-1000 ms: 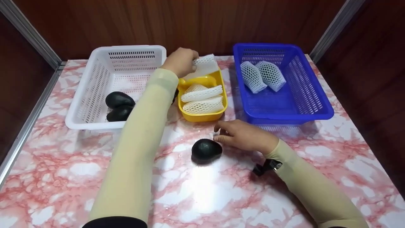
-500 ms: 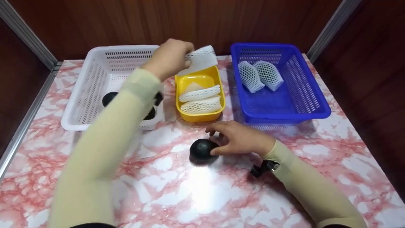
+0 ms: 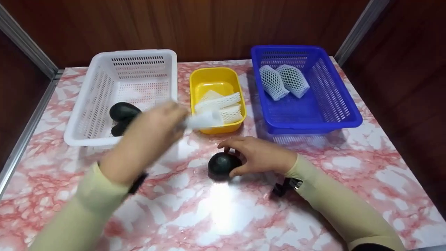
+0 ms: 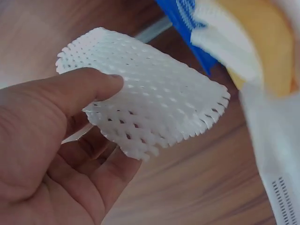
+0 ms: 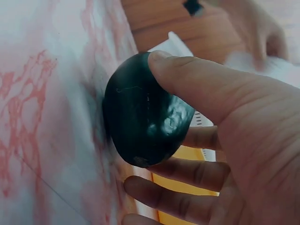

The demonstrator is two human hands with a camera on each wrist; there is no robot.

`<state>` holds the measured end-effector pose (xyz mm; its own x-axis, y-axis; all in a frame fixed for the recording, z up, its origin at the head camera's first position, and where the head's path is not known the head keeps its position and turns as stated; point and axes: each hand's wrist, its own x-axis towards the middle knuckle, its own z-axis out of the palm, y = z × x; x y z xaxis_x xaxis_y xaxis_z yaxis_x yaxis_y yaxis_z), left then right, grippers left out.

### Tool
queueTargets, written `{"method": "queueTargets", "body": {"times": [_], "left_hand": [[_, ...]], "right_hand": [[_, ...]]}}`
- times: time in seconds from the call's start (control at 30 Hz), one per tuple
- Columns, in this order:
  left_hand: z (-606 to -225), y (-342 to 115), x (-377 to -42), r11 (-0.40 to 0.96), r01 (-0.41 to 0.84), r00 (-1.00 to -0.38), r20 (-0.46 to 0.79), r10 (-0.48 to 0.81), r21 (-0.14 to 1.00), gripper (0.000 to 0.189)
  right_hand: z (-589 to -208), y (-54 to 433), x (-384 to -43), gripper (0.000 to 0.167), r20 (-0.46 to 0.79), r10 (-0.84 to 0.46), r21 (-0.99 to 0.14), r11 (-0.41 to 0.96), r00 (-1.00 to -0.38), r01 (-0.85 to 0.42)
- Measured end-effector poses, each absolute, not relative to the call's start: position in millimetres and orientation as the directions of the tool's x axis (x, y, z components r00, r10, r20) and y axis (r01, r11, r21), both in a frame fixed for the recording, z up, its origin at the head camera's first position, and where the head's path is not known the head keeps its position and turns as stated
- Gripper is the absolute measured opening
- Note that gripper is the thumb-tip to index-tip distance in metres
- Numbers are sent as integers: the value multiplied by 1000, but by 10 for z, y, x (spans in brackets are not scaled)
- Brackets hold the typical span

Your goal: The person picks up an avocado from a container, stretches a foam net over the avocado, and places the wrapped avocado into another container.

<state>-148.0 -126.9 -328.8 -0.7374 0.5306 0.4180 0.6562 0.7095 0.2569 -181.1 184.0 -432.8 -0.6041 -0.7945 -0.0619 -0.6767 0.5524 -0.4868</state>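
A flattened white foam net sleeve (image 4: 154, 93) is pinched between the thumb and fingers of my left hand (image 3: 150, 136), blurred in the head view, in front of the yellow tub's lower left. My right hand (image 3: 259, 155) grips a dark, shiny avocado (image 3: 220, 165) on the marbled table, with the thumb on the near side and the fingers on the far side. In the right wrist view the thumb lies on the avocado's skin (image 5: 140, 112), and some fingers are partly hidden behind it.
Behind the hands stands a yellow tub (image 3: 214, 72) with several foam sleeves (image 3: 231, 114). On the left, a white basket (image 3: 174, 69) holds dark avocados (image 3: 123, 111). To the right, a blue basket (image 3: 313, 123) contains two net-wrapped fruits (image 3: 273, 83). Wooden panels (image 3: 209, 28) enclose the table.
My left hand has lifted the foam sleeve from the yellow tub and swung toward me and down. My right hand has moved left onto the avocado and taken hold of it.
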Motion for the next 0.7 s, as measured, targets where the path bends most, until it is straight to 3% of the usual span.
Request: {"method": "queueTargets", "body": {"times": [0.13, 0.23, 0.37, 0.5, 0.6, 0.7], "left_hand": [[-3580, -1236, -1266, 728, 663, -723, 402, 561, 175, 22], [-3787, -1190, -1201, 759, 638, -745, 353, 566, 130, 23], [-4017, -1122, -1179, 788, 607, -788, 199, 582, 99, 22], [-4180, -1098, -1202, 784, 612, -789, 2, 615, 103, 21], [-4224, -1091, -1217, 792, 593, -790, -85, 607, 143, 37], [-4224, -1094, -1227, 799, 576, -801, -79, 594, 174, 53]], "right_hand": [[-4338, 1816, -1821, 73, -53, -797, -484, 547, -602, -682], [-4348, 1794, -1822, 67, -49, -801, -484, 541, -597, -688], [-4347, 1787, -1822, 66, -58, -800, -468, 550, -597, -691], [-4315, 1798, -1830, 66, -65, -794, -457, 563, -605, -689], [-4307, 1809, -1828, 66, -73, -793, -466, 564, -605, -682], [-4305, 1812, -1835, 65, -89, -792, -472, 567, -604, -674]]}}
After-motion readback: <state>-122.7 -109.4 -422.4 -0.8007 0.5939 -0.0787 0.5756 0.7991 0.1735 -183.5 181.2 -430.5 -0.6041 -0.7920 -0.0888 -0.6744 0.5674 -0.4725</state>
